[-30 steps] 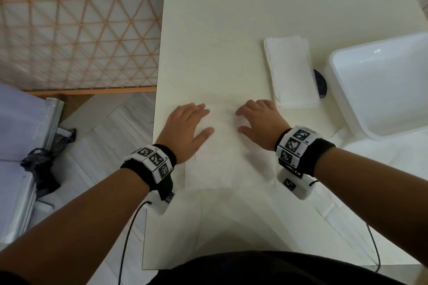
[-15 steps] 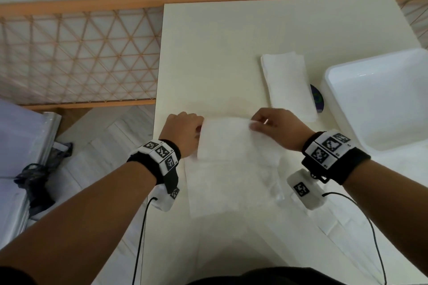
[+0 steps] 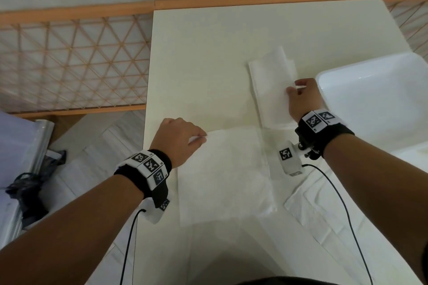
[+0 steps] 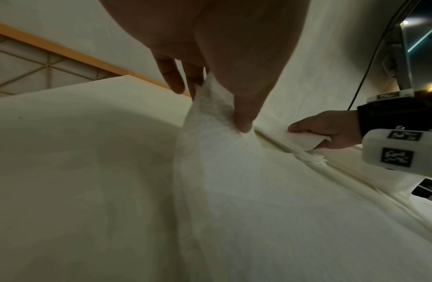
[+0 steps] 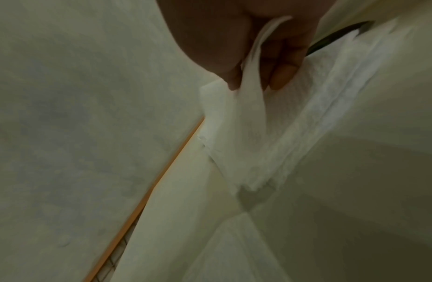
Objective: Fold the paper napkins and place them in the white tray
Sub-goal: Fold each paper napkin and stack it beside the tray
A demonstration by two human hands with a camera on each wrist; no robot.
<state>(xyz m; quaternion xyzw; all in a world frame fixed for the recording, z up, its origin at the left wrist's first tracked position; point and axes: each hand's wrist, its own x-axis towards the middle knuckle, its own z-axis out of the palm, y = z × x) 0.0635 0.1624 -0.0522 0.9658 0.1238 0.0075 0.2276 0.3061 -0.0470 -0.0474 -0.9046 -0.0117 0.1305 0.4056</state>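
A white paper napkin (image 3: 224, 176) lies flat on the cream table (image 3: 208, 65) in front of me. My left hand (image 3: 204, 138) pinches its far left corner between thumb and fingers; the left wrist view shows that corner (image 4: 217, 101) lifted off the table. A stack of folded napkins (image 3: 269, 81) lies further right. My right hand (image 3: 292, 90) pinches the top napkin of the stack at its right edge, and the right wrist view shows a thin sheet (image 5: 251, 106) between thumb and fingers. The white tray (image 3: 342, 76) stands at the right, its inside bare.
Another unfolded white sheet (image 3: 324, 213) lies near the table's front right edge, crossed by a black wrist cable (image 3: 340, 196). A wooden lattice rail (image 3: 74, 62) runs left of the table, over a light floor. A dark object peeks out beside the stack (image 5: 340, 34).
Half a second ago both hands held the near napkin's raised far edge. My right hand has let go and moved right to the stack, taking its top sheet. The left hand still pinches the corner.
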